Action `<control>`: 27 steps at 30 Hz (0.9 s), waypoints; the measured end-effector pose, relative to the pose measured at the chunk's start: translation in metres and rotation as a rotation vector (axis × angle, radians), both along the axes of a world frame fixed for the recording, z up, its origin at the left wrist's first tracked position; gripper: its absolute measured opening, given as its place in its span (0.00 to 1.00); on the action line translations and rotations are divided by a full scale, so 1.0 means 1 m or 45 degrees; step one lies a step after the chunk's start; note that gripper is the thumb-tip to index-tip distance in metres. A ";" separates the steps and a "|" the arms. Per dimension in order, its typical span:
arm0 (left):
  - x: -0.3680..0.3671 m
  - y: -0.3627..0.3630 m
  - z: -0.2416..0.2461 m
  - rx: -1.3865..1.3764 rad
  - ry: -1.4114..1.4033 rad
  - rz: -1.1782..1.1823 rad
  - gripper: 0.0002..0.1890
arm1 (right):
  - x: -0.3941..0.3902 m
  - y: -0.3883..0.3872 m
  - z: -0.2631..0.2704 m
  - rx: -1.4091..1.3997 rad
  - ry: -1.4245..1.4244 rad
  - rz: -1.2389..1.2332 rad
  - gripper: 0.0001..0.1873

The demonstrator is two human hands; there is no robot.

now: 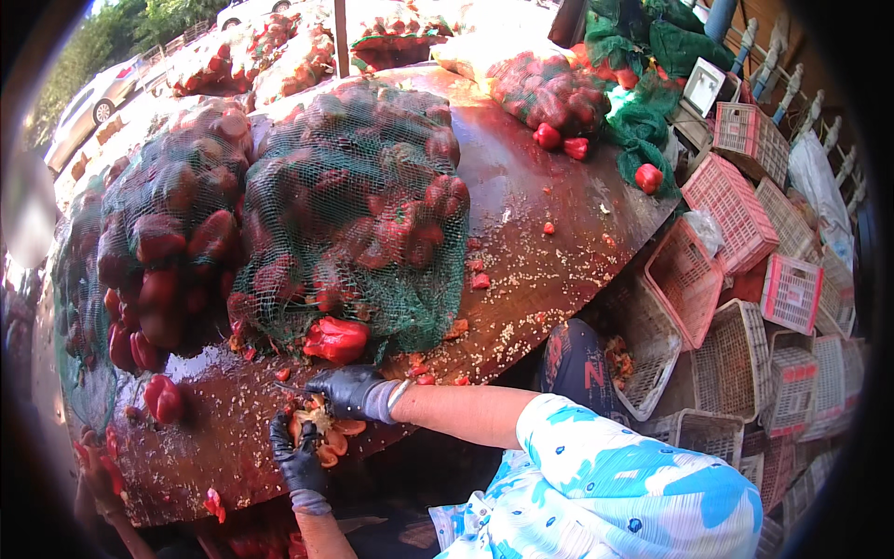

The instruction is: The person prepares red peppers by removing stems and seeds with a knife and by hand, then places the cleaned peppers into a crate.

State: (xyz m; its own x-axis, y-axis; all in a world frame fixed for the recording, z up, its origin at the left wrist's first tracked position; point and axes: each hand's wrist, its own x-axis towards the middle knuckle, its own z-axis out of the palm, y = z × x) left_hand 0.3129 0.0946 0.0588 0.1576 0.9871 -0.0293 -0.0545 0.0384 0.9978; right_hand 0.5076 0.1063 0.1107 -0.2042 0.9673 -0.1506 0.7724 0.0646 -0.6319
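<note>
In a black glove, my left hand (298, 454) grips a cut-open red bell pepper (335, 441), its pale seed core and inner flesh facing up. My right hand (349, 393), gloved in black too, is closed around a small dark tool, seemingly a knife (292, 387), whose thin end points left above the pepper. Just beyond the right hand lies a whole red bell pepper (336, 340), against a green mesh sack (356, 209) full of red peppers. Another red pepper (163, 399) rests on the wet, seed-strewn tabletop (230, 447) to the left.
A second mesh sack of peppers (174, 230) stands at the left. Pepper scraps and seeds cover parts of the table. Plastic crates (730, 209) are piled at the right; one by my knee holds scraps (619, 363). Another person's hand (98, 475) shows at lower left.
</note>
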 end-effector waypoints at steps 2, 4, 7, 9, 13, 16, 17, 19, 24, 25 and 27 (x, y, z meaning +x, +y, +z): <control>-0.031 0.009 -0.023 -0.127 -0.212 0.028 0.22 | 0.005 0.010 -0.008 0.059 0.219 -0.009 0.15; -0.031 0.017 -0.043 -0.103 -0.081 -0.007 0.21 | 0.009 0.007 -0.046 0.119 0.474 -0.105 0.08; -0.020 0.016 -0.046 -0.102 -0.227 0.082 0.19 | 0.012 0.005 -0.067 0.098 0.574 -0.204 0.10; -0.030 0.022 -0.055 -0.201 -0.443 0.040 0.18 | 0.015 -0.007 -0.060 0.309 0.525 -0.207 0.14; -0.035 0.026 -0.052 -0.212 -0.503 0.052 0.22 | 0.068 -0.058 0.004 0.509 0.472 0.062 0.23; -0.047 0.035 -0.074 -0.203 -0.417 0.114 0.25 | 0.141 -0.071 0.030 0.634 0.963 -0.257 0.21; -0.017 0.020 -0.041 -0.169 -0.279 0.148 0.24 | 0.175 -0.078 0.038 0.571 1.140 -0.563 0.17; -0.026 0.028 -0.051 -0.202 -0.313 0.203 0.24 | 0.225 -0.089 0.079 0.340 1.433 -1.121 0.14; -0.028 0.032 -0.053 -0.149 -0.273 0.250 0.21 | 0.325 -0.117 0.129 0.520 1.462 -1.347 0.11; -0.029 0.036 -0.059 -0.148 -0.302 0.230 0.21 | 0.336 -0.121 0.138 0.539 1.479 -1.323 0.11; -0.026 0.037 -0.062 -0.171 -0.302 0.243 0.22 | 0.352 -0.122 0.142 0.575 1.542 -1.339 0.10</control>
State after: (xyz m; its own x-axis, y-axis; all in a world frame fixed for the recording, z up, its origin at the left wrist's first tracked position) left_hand 0.2868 0.1317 -0.0036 -0.0115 0.9892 -0.1461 -0.3039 0.1358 0.9430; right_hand 0.8601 -0.0155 0.2529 0.7385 0.6682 -0.0905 -0.2956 0.2002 -0.9341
